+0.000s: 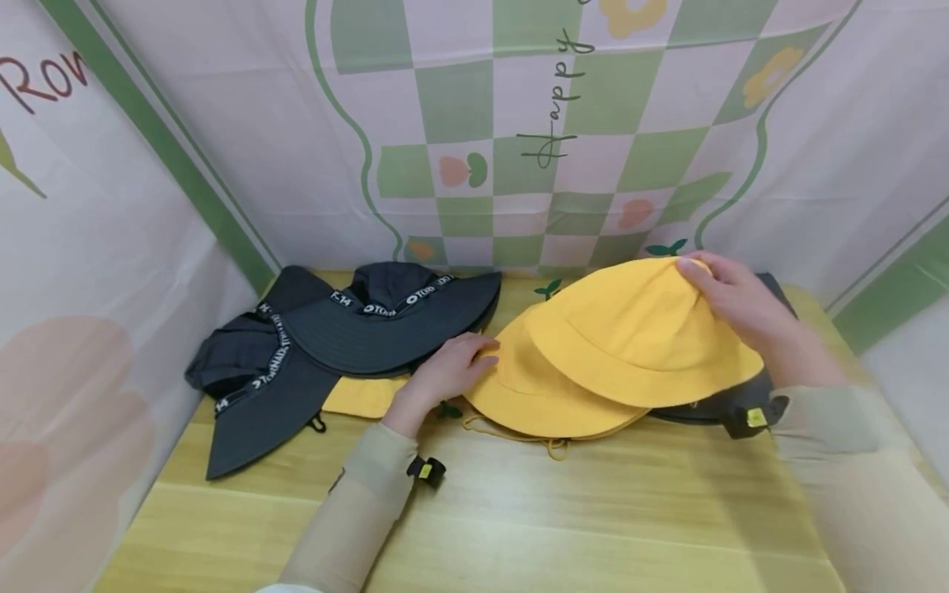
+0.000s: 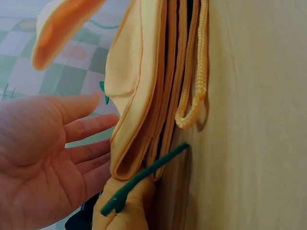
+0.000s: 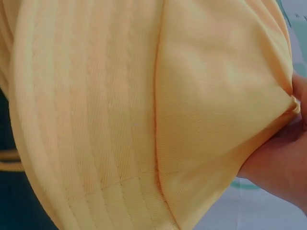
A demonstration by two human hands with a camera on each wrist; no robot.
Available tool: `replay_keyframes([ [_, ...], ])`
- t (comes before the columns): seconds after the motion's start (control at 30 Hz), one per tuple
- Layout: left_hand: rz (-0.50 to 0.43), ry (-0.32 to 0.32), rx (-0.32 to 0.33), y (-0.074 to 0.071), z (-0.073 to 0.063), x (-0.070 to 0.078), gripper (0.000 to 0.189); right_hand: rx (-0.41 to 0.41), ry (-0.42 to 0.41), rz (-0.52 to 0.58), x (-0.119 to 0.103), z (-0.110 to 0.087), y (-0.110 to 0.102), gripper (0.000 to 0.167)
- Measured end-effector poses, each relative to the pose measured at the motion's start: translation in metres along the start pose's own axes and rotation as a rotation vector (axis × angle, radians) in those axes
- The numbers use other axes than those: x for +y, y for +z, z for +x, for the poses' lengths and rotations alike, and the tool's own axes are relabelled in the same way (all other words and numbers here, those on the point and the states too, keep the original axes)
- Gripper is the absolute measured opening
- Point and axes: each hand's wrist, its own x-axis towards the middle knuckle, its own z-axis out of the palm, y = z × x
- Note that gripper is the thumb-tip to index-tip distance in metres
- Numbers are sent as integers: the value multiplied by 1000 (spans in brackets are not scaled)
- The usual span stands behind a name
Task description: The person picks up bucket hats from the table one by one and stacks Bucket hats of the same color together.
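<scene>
A yellow bucket hat (image 1: 638,329) is pinched at the top of its crown by my right hand (image 1: 737,301). It hangs tilted, overlapping a stack of yellow hats (image 1: 534,395) on the table. In the right wrist view, the cloth of the held hat (image 3: 211,96) gathers between thumb and fingers. My left hand (image 1: 452,371) lies at the left side of that stack. The left wrist view has this hand (image 2: 53,148) with its fingers extended, fingertips right at the layered brims (image 2: 139,120). A green sprout (image 2: 144,177) shows close below the brims.
Dark hats with lettered bands (image 1: 393,321) lie at the left, partly over another yellow hat (image 1: 363,397). A dark hat (image 1: 715,399) sits under the right side of the held hat. Printed cloth (image 1: 519,107) hangs behind the wooden table (image 1: 593,519).
</scene>
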Motion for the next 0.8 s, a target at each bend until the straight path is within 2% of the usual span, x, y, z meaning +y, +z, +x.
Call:
replay_keyframes([
  [0.13,-77,-52,29,-3,0,0,47,-38,-32,-9,-7,8,19,38],
  [0.27,-160,-133,3,-6,-2,2,67,-91,-77,-9,-16,14,35,42],
  [0.37,-179,-153,-10,-7,-2,2,74,-131,-98,-39,-23,18,45,43],
  [0.6,-129,-106,-18,-7,-3,5,65,-166,-112,-109,-30,28,73,45],
  [0.8,-99,-66,-34,-5,-2,5,62,-125,-152,-148,-32,32,99,41],
])
